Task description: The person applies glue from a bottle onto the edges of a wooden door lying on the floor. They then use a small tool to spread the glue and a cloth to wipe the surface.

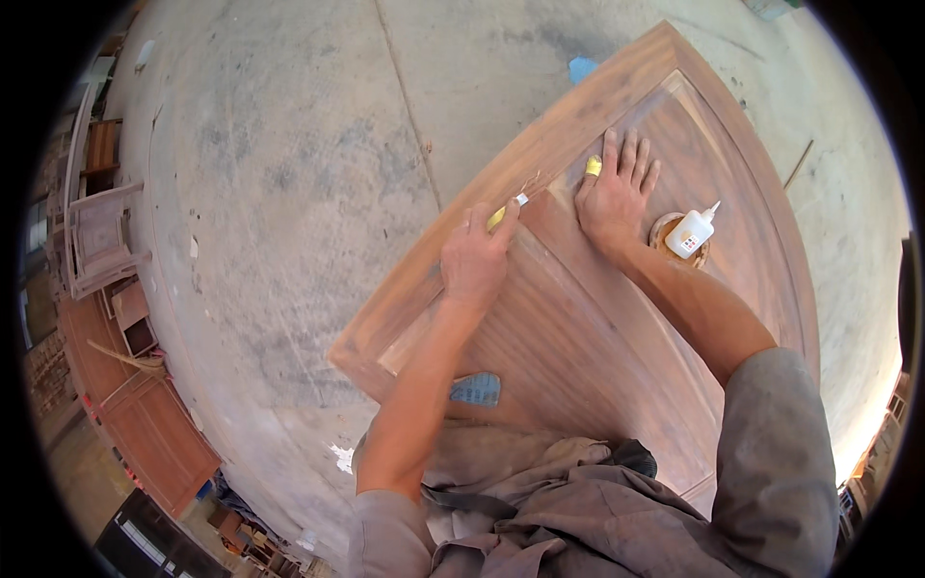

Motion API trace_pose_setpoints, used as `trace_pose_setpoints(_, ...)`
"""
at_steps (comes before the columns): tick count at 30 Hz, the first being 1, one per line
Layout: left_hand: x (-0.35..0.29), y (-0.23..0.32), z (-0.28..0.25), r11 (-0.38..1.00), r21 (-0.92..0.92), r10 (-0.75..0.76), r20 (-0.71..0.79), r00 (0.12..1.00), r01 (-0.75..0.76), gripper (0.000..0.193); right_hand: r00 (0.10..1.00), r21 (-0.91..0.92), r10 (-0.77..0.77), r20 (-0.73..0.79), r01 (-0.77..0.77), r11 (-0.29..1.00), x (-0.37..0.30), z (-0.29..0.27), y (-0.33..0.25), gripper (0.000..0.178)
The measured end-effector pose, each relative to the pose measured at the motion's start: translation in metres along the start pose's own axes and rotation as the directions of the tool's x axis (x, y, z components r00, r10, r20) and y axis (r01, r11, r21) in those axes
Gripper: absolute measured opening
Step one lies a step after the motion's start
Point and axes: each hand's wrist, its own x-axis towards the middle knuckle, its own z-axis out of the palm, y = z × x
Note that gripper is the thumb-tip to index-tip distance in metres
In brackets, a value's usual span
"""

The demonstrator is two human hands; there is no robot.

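A large brown wooden panel (568, 318), like a door with a raised frame, lies in front of me. My left hand (474, 260) is closed around a small tool, whose short pale flat tip (521, 199) rests at the frame's inner edge. Yellow shows beside its fingers; whether this is tape or handle I cannot tell. Thin wood shavings (536, 181) lie just past the tip. My right hand (619, 197) rests flat on the panel, fingers stretched out, with yellow tape (594, 166) around its thumb.
Beside my right forearm, a white nozzle bottle (691, 234) leans in a round shallow dish (665, 229) on the panel. A blue sandpaper-like piece (476, 389) lies near my left forearm. Wooden furniture (154, 433) lines the left side of the concrete floor (279, 193). A thin stick (799, 164) lies at right.
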Motion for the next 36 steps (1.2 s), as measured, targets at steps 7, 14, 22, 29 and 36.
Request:
trace_pose_setpoints(7,0.029,0.01,0.006,0.999,0.034,-0.005,-0.023,1.0,0.005,0.056,1.0,-0.003,-0.009,-0.018,0.009,1.0,0.003,-0.001,-0.004,0.061)
trace_pose_setpoints(14,-0.029,-0.008,-0.02,0.997,-0.007,-0.079,-0.029,0.996,0.079,0.051,1.0,-0.004,0.002,-0.015,-0.002,1.0,0.001,0.004,0.0,0.061)
trace_pose_setpoints(22,-0.024,0.036,-0.003,0.988,-0.039,-0.151,-0.054,0.987,0.149,0.049,1.0,-0.007,-0.007,-0.021,0.007,1.0,0.003,0.003,-0.001,0.065)
trace_pose_setpoints(29,-0.019,0.046,-0.003,0.985,-0.016,-0.174,-0.032,0.984,0.174,0.048,1.0,-0.01,-0.015,-0.016,0.015,1.0,0.0,0.002,-0.001,0.064)
trace_pose_setpoints(36,-0.106,0.139,-0.02,0.866,-0.376,-0.297,0.142,0.944,0.329,0.039,0.996,-0.052,-0.031,-0.078,0.027,0.998,0.009,0.015,0.008,0.06)
